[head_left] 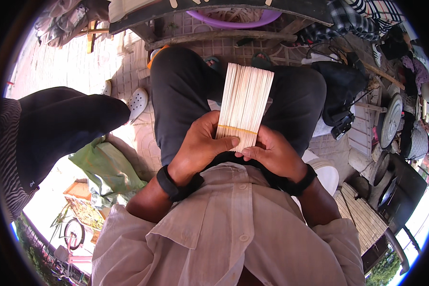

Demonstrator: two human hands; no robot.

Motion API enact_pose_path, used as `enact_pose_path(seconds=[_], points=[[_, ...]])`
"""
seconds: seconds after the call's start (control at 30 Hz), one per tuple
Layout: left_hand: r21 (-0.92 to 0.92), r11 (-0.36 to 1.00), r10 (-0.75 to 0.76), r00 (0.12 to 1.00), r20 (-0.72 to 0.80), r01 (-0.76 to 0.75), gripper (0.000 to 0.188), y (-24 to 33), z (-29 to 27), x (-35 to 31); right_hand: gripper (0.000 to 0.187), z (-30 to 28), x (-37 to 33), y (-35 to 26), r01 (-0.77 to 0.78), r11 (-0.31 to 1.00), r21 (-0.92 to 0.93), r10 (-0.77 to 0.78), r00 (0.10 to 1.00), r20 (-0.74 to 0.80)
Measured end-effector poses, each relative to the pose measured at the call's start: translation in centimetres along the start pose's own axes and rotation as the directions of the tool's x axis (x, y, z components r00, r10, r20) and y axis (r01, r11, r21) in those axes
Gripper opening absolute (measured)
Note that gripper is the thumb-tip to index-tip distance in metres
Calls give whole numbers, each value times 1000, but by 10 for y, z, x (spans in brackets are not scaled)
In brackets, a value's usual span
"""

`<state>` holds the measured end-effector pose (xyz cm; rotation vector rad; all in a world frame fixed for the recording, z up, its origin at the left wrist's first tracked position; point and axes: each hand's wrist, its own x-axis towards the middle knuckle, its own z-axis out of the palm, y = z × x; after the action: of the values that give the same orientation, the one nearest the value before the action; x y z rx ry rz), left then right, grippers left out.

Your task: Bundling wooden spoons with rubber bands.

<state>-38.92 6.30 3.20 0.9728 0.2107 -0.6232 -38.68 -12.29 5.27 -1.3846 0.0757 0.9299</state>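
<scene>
A thick bundle of flat, thin wooden sticks (246, 97) stands out from my lap, its long ends pointing away from me. One yellow rubber band (237, 129) runs around it near the end closest to me. My left hand (202, 141) grips the bundle's left side, the thumb lying across its face below the band. On the lower right, my right hand (270, 148) holds the near end, with thumb and fingers closed at the corner. The fingers behind the bundle are hidden.
Ahead stands a low wooden bench (224, 36) with a few loose sticks on top. A purple basin (236, 20) of sticks sits beyond its lower rail. Another person's leg (71, 124) is at my left, near a green sack (110, 164). A white bucket (326, 174) stands by my right side.
</scene>
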Motion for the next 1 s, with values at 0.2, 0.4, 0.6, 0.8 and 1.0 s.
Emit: enact_pose_path(seconds=[0.2, 0.4, 0.6, 0.8, 1.0], points=[[-6, 1000, 12, 1000, -27, -12, 31, -4, -3, 2, 26, 6, 4, 5, -32, 999, 34, 34, 998, -59], [16, 1000, -27, 1000, 14, 27, 32, 5, -10, -1, 26, 3, 7, 2, -37, 998, 51, 37, 999, -6], [1, 991, -135, 990, 48, 136, 28, 11, -21, -13, 29, -5, 1, -2, 11, 997, 80, -7, 998, -56], [40, 989, -147, 988, 43, 145, 18, 8, -21, -15, 33, -5, 2, -7, 9, 995, 99, -5, 999, -40], [6, 995, -98, 994, 57, 98, 21, 2, -19, -16, 33, -1, 11, 4, 31, 949, 314, 12, 991, -136]])
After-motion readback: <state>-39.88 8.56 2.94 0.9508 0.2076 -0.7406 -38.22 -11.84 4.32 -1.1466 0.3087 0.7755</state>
